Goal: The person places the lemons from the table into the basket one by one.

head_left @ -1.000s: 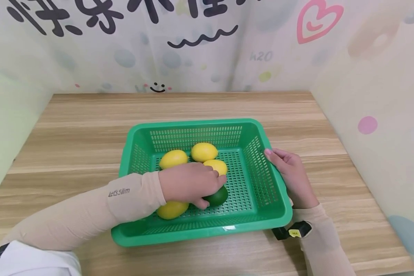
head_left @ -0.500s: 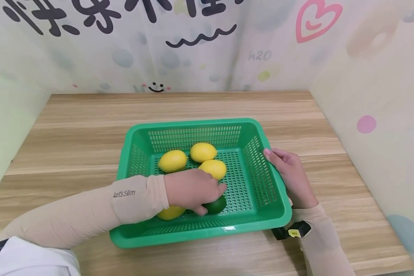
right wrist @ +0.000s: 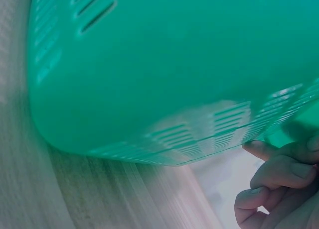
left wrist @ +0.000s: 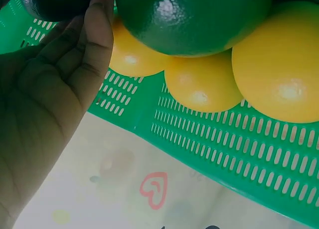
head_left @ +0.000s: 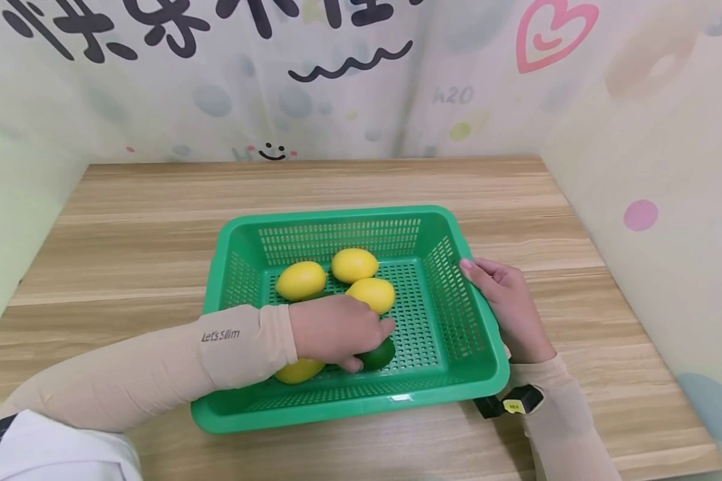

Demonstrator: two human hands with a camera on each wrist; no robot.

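Note:
A green perforated plastic basket stands on the table with several yellow lemons in it. Three lemons lie toward its back, and another lemon is partly covered by the left forearm. My left hand reaches down inside and holds a smooth dark green fruit between thumb and fingers. In the left wrist view, a second dark green fruit lies beside the lemons; the arm mostly hides it from the head camera. My right hand grips the basket's right rim, thumb over the edge.
The wood-grain table extends around the basket. A printed curtain hangs along its back edge, and pale walls flank it on both sides.
My left hand has moved slightly toward the basket's front with the dark green fruit, uncovering more of a lemon, and then stays still. The right hand keeps its grip unchanged.

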